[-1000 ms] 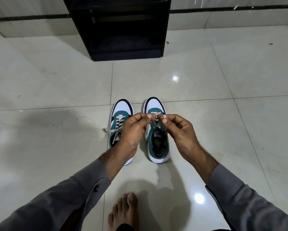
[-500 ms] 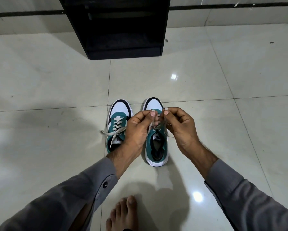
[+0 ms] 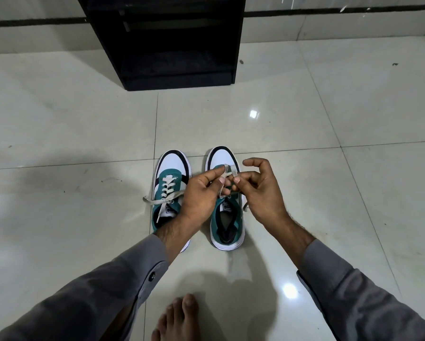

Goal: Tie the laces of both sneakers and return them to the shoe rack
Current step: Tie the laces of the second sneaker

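Two teal, white and black sneakers stand side by side on the pale tiled floor (image 3: 305, 114), toes pointing toward a black shoe rack (image 3: 167, 40) that stands against the wall well beyond them. The left sneaker (image 3: 170, 193) has its laces (image 3: 164, 196) loose, one end trailing out to the left across the tile and another hanging down over the tongue. Both hands work above the right sneaker (image 3: 227, 217), close together with fingertips touching. The left hand (image 3: 201, 193) pinches the right sneaker's lace (image 3: 227, 169) between thumb and forefinger, with a loop of it passing over the fingers. The right hand (image 3: 263, 190) has its thumb and forefinger closed on the same lace at the meeting point, while its other fingers curl up and spread above the toe cap. Whether a knot has formed under the fingers cannot be told. Grey sleeves cover both forearms, and a bare foot (image 3: 179, 318) rests on the floor near the bottom edge.
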